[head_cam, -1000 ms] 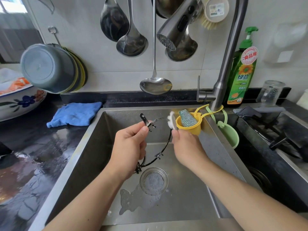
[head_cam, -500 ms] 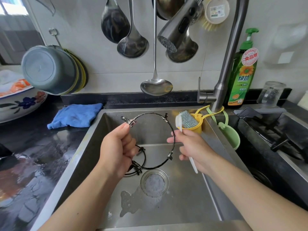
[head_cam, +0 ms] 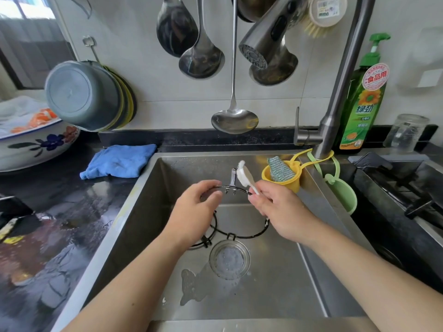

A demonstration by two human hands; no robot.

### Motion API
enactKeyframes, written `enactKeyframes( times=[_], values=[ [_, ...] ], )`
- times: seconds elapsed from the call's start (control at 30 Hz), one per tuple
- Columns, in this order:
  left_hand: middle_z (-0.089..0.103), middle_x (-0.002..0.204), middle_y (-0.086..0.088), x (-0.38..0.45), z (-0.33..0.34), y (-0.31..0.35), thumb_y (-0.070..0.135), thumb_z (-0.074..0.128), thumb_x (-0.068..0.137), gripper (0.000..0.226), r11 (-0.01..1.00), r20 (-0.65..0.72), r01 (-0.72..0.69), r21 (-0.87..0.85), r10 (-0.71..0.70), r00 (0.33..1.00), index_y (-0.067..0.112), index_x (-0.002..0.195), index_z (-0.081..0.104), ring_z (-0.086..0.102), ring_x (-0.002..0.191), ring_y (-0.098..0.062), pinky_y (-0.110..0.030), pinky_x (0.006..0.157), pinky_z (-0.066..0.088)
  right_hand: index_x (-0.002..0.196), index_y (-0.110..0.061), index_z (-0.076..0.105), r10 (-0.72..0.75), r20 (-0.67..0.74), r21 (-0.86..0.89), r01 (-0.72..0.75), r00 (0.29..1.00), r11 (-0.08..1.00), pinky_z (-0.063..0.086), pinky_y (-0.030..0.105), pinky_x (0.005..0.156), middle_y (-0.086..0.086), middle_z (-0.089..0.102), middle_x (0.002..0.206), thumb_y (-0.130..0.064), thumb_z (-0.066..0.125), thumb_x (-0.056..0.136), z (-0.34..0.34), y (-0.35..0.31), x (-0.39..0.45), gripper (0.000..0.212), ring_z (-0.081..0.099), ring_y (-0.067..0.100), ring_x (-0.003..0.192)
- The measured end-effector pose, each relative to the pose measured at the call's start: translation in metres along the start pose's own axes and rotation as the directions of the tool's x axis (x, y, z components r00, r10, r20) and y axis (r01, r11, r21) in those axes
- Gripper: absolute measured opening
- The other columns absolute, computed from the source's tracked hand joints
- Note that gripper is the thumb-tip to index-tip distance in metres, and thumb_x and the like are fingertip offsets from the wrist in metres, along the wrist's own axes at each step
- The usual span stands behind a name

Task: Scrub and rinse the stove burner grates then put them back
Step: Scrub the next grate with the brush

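Note:
A thin black ring-shaped burner grate (head_cam: 239, 236) hangs over the steel sink (head_cam: 311, 271), tilted with its far rim raised. My left hand (head_cam: 194, 209) grips that far rim on the left, thumb and fingers curled round the wire. My right hand (head_cam: 281, 212) holds a white brush (head_cam: 244, 176) by its handle, the bristle head up at the far rim beside a small prong. Its fingertips meet the rim's right end. A second black grate (head_cam: 203, 243) peeks out from under my left wrist on the sink floor. The faucet head (head_cam: 263, 41) overhead runs no water.
A yellow holder (head_cam: 291, 182) with a scourer and a green cup (head_cam: 345, 195) hang off the faucet base. Green dish soap (head_cam: 362, 104) and a glass jar (head_cam: 405, 133) stand behind the stove (head_cam: 407, 188). A blue cloth (head_cam: 119, 160) lies left; ladles hang above the drain (head_cam: 229, 259).
The grate went from standing nearly upright and facing me to lying flatter. My left hand shifted right along its rim. The brush rose from pointing down to bristles at the far rim.

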State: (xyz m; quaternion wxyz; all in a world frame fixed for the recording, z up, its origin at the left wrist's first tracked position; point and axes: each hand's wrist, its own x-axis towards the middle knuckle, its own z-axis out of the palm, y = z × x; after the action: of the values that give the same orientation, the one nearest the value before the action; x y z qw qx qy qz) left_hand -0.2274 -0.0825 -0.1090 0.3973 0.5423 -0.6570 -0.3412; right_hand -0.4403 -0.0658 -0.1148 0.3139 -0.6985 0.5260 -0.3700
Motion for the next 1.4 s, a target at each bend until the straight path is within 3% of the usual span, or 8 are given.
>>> enactKeyframes(
  times=[0.13,0.27,0.5,0.7,0.93,1.07,1.27,1.4],
  values=[
    [0.059,0.059,0.023,-0.003,0.005,-0.002,0.024,0.062,0.101,0.017,0.999,0.095,-0.048,0.003,0.047,0.994,0.020,0.102,0.078,0.049,0.053,0.006,-0.012,0.059,0.040,0.087,-0.025,0.062,0.047,-0.004,-0.085,-0.047,0.999,0.995,0.046,0.036,0.067,-0.005,0.059,0.071,-0.028,0.055,0.102,-0.003,0.000,-0.002,0.017,0.053,0.014,0.068],
    [0.060,0.075,0.002,0.000,0.002,0.000,0.027,0.065,0.099,0.021,0.999,0.055,0.015,-0.052,-0.012,0.998,0.021,0.084,0.078,0.050,0.069,-0.010,-0.028,0.070,0.044,0.088,-0.023,0.063,-0.035,-0.176,-0.365,-0.033,0.984,0.930,0.046,0.036,0.068,-0.005,0.056,0.082,-0.042,0.044,0.103,-0.002,-0.014,-0.004,0.031,0.053,0.012,0.077],
    [0.046,0.056,0.007,-0.003,0.005,0.003,0.019,0.061,0.100,0.022,0.999,0.097,-0.021,0.027,0.018,0.995,0.015,0.088,0.079,0.032,0.044,-0.005,-0.018,0.047,0.031,0.081,-0.021,0.050,0.011,-0.084,-0.633,-0.062,0.996,0.772,0.046,0.040,0.062,-0.003,0.054,0.073,-0.047,0.036,0.105,0.009,-0.033,-0.007,0.038,0.053,0.022,0.070],
    [0.049,0.049,0.012,-0.008,0.012,0.009,0.024,0.061,0.101,0.020,0.998,0.046,-0.021,0.059,0.019,0.999,0.021,0.092,0.079,0.037,0.041,-0.004,-0.020,0.048,0.036,0.072,-0.018,0.045,0.141,-0.268,-0.549,-0.271,0.953,0.791,0.038,0.036,0.055,0.000,0.053,0.070,-0.048,0.033,0.105,-0.007,-0.023,-0.009,0.046,0.050,0.020,0.064],
    [0.048,0.058,0.002,-0.003,0.004,0.010,0.022,0.059,0.102,0.024,0.980,-0.073,0.016,-0.198,-0.031,0.997,0.021,0.091,0.080,0.037,0.053,-0.012,-0.023,0.049,0.033,0.073,-0.022,0.039,0.168,-0.176,-0.499,-0.235,0.970,0.834,0.037,0.037,0.054,0.003,0.053,0.074,-0.046,0.028,0.107,0.022,-0.039,-0.014,0.043,0.051,0.021,0.066],
    [0.032,0.053,0.004,0.001,0.000,0.006,0.020,0.058,0.102,0.028,0.912,-0.105,0.115,-0.394,-0.169,0.980,0.016,0.084,0.080,0.023,0.046,-0.012,-0.021,0.046,0.019,0.083,-0.023,0.054,0.395,-0.231,-0.431,-0.457,0.889,0.778,0.049,0.039,0.075,0.006,0.059,0.088,-0.043,0.025,0.107,0.006,-0.015,-0.001,0.043,0.055,0.028,0.083],
    [0.044,0.042,0.020,-0.004,0.013,0.015,0.018,0.056,0.104,0.024,0.936,-0.064,0.105,-0.337,-0.134,0.989,0.013,0.096,0.079,0.040,0.039,0.001,-0.025,0.054,0.029,0.082,-0.021,0.050,0.158,-0.229,-0.423,-0.245,0.960,0.872,0.038,0.037,0.057,0.005,0.056,0.078,-0.044,0.025,0.107,0.024,-0.037,-0.006,0.042,0.052,0.022,0.071],
    [0.038,0.047,0.017,-0.002,0.011,0.009,0.021,0.057,0.104,0.023,0.927,-0.119,0.076,-0.367,-0.128,0.985,0.015,0.099,0.080,0.030,0.044,-0.005,-0.025,0.052,0.025,0.088,-0.019,0.056,0.424,-0.229,-0.454,-0.481,0.876,0.750,0.045,0.037,0.068,0.006,0.061,0.089,-0.043,0.026,0.107,0.010,-0.008,0.004,0.043,0.058,0.028,0.082]
  ],
)
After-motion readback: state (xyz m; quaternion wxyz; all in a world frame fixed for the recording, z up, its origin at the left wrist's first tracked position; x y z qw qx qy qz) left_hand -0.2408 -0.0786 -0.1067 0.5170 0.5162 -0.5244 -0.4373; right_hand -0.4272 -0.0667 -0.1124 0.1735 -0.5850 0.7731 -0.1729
